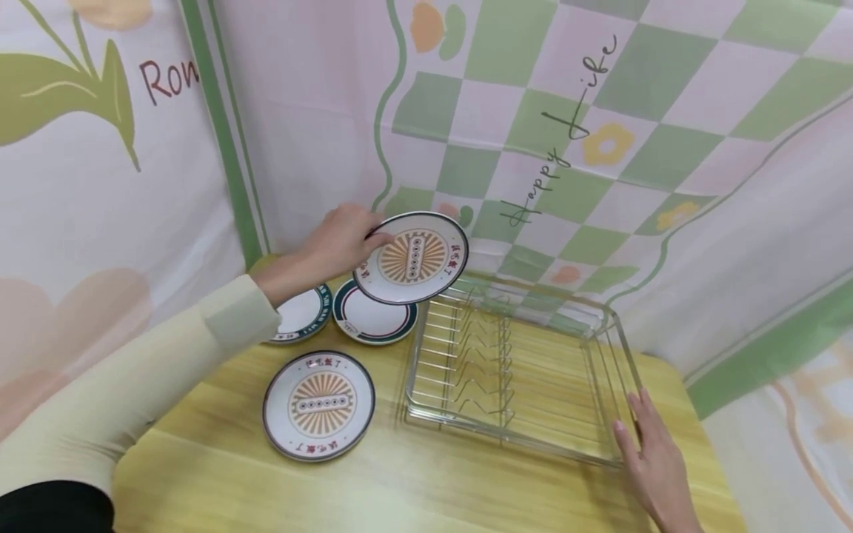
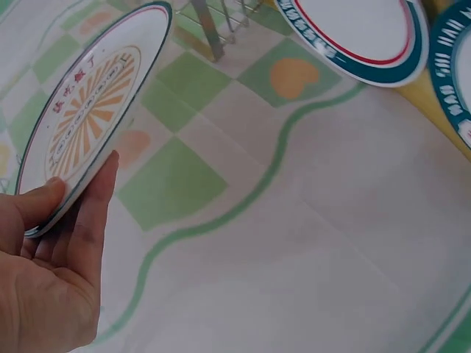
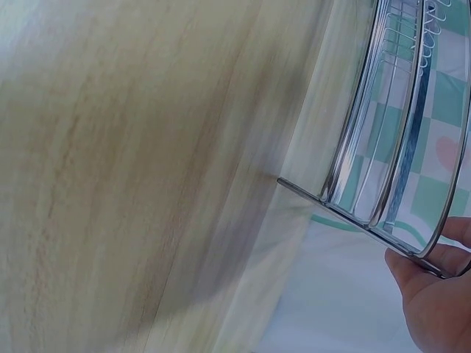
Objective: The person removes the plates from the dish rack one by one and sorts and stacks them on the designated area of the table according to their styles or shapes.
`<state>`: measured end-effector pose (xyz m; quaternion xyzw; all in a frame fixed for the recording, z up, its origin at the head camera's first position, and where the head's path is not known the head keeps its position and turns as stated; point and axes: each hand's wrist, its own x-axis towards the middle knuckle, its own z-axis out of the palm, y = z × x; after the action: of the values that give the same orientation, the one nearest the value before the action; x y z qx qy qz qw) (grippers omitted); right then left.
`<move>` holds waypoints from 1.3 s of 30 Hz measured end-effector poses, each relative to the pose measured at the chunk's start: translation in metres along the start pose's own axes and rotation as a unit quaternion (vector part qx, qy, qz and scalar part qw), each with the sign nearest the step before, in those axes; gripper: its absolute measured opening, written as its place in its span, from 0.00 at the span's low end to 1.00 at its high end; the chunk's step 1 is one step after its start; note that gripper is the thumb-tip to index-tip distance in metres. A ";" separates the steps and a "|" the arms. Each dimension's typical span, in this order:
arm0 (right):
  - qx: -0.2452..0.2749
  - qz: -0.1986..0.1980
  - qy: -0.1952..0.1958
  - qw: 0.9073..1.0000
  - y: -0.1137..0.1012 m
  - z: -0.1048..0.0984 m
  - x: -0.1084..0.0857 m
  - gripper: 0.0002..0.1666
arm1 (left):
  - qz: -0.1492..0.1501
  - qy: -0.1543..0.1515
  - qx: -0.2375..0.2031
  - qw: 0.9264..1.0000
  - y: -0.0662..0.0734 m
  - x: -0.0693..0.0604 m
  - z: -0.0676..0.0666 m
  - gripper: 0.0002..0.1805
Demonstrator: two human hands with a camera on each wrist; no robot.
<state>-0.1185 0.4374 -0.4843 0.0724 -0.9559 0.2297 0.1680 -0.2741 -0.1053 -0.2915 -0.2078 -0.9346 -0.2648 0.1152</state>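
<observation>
My left hand holds a white plate by its edge, thumb on the face and fingers behind. This plate has a dark rim and an orange sunburst; it is raised and tilted above the back left corner of the wire dish rack. In the left wrist view the pinched plate shows at the upper left. At the rack's right end, my right hand grips the metal frame, thumb on one side and fingers on the other. The right wrist view shows this hand at the frame's corner.
A matching sunburst plate lies on the wooden table left of the rack. Behind it are two green-rimmed plates, one beside the rack and another partly hidden by my left arm. A patterned cloth hangs behind the table.
</observation>
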 end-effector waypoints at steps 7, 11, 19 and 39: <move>-0.006 0.008 0.002 1.000 0.002 -0.002 -0.008 0.37 | -0.006 -0.031 -0.003 1.000 -0.017 -0.023 -0.011 0.13; -0.005 0.004 0.003 1.000 0.002 -0.002 -0.006 0.37 | -0.017 -0.046 0.013 0.999 -0.029 -0.041 -0.017 0.14; -0.003 -0.007 0.008 1.000 0.001 0.000 -0.001 0.37 | -0.023 -0.080 0.008 0.996 -0.054 -0.073 -0.023 0.16; -0.007 0.000 -0.002 1.000 -0.001 0.002 0.001 0.36 | -0.096 -0.227 -0.022 0.969 -0.089 -0.112 0.007 0.16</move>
<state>-0.1194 0.4355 -0.4855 0.0712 -0.9578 0.2231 0.1664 -0.2156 -0.2067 -0.3737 -0.1739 -0.9459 -0.2407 -0.1305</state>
